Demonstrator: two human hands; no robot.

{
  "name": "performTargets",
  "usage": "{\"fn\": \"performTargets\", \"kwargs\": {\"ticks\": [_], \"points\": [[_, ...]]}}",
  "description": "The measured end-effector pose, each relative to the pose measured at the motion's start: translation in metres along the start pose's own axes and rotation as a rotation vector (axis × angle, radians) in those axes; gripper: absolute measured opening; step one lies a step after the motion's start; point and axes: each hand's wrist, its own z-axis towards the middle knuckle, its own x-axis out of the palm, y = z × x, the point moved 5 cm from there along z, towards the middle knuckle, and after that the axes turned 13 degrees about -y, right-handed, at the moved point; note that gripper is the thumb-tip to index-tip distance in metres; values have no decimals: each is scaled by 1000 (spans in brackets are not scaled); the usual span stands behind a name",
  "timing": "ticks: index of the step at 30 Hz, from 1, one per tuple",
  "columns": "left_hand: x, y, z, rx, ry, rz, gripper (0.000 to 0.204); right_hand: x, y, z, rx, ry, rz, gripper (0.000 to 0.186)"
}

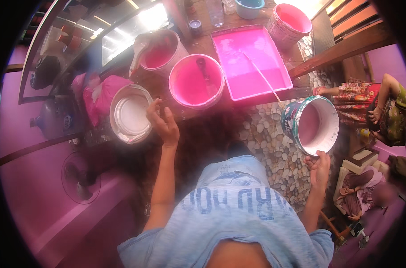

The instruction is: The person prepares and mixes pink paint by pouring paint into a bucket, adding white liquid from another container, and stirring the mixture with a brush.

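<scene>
My left hand [163,123] is beside the right rim of a white round container [127,114] at the table's left, its fingers apart and slightly bent; whether they touch the rim I cannot tell. My right hand [317,167] grips the lower rim of a green and white bucket [291,123], tilted on its side toward me, with a pink-stained inside. Between and beyond my hands stand a bucket of pink liquid [188,87] with a dark tool in it and a rectangular tray [289,82] of pink liquid with a thin stick [261,73] across it.
Two more pink-stained buckets [158,58] [292,20], a blue tub [249,9] and pink bags [98,100] are on the wooden table [234,20]. A water jug [60,118] and fan [80,176] are left. Two other people [390,116] [359,194] are at right.
</scene>
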Motion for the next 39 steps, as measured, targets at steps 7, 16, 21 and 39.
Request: {"fn": "performTargets", "kwargs": {"ticks": [7,16,21,39], "points": [[52,26,-112,-1486,277,-660,62,-84,-22,30,36,-103,111,26],[105,31,-103,-1467,-106,-862,48,-181,17,123,78,-46,158,31],[94,7,-115,-1385,-267,-762,39,-222,67,222,64,51,92,33],[126,-143,-430,-1644,-714,-267,49,-71,260,555,40,316,-99,33]]}}
